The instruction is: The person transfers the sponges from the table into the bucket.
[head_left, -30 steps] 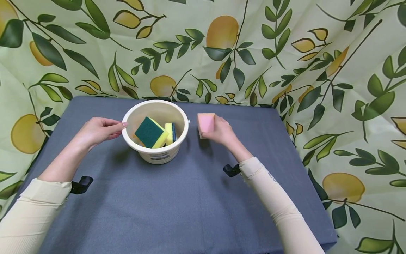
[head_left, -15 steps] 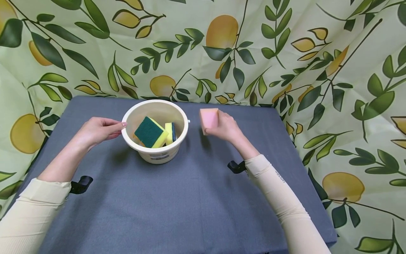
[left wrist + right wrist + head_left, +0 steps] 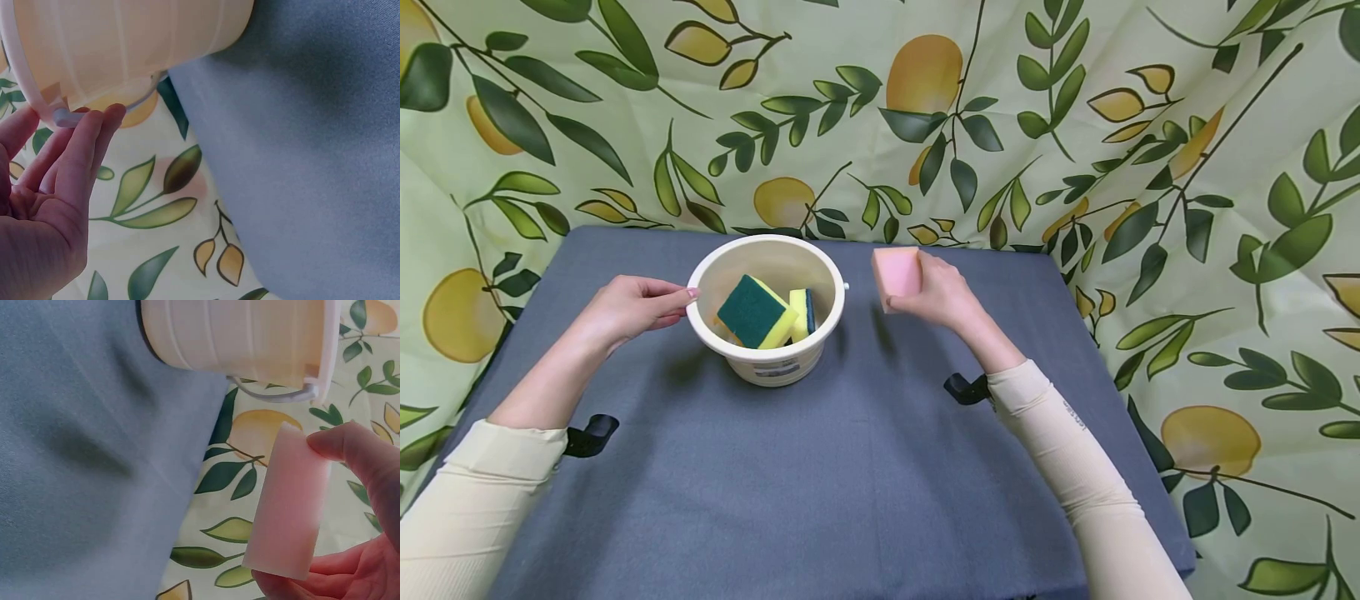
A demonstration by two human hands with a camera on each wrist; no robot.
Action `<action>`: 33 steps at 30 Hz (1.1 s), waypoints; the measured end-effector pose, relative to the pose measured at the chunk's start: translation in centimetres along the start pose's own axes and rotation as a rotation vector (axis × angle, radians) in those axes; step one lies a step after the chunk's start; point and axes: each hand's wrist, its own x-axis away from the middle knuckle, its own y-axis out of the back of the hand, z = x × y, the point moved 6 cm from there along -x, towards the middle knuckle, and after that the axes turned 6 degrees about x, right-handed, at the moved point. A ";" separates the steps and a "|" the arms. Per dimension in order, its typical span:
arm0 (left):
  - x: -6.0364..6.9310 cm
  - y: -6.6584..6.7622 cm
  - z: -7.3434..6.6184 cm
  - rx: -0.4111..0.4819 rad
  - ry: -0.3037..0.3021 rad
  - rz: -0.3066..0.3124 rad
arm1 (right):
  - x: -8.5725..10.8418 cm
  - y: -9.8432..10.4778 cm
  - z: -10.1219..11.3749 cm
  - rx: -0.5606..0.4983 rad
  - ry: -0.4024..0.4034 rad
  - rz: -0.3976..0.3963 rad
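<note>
A cream plastic bucket (image 3: 778, 364) stands upright toward the back left of the table. Inside it lie a yellow sponge with a dark green scouring side (image 3: 752, 312) and a smaller yellow and blue sponge (image 3: 801, 314); something orange shows partly beneath them. My left hand (image 3: 636, 310) pinches the bucket's left rim, thumb on top and fingers by the handle joint (image 3: 65, 117). To the bucket's right, my right hand (image 3: 942, 289) holds a pink sponge (image 3: 897, 277) between thumb and fingers, raised above the table and apart from the bucket.
A blue-grey cloth covers the table (image 3: 820, 483). Behind it and at both sides hangs a curtain (image 3: 850, 50) printed with leaves and fruit. The bucket's thin handle (image 3: 275, 397) hangs down along its back. Black straps (image 3: 591, 436) jut from both wrists.
My right hand has lifted the pink sponge slightly, moving it back and a little to the right. The left hand and bucket have stayed put.
</note>
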 end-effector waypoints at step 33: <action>-0.1 0.1 0.0 -0.012 0.007 0.002 | -0.3 2.6 5.2 -0.013 0.146 -0.012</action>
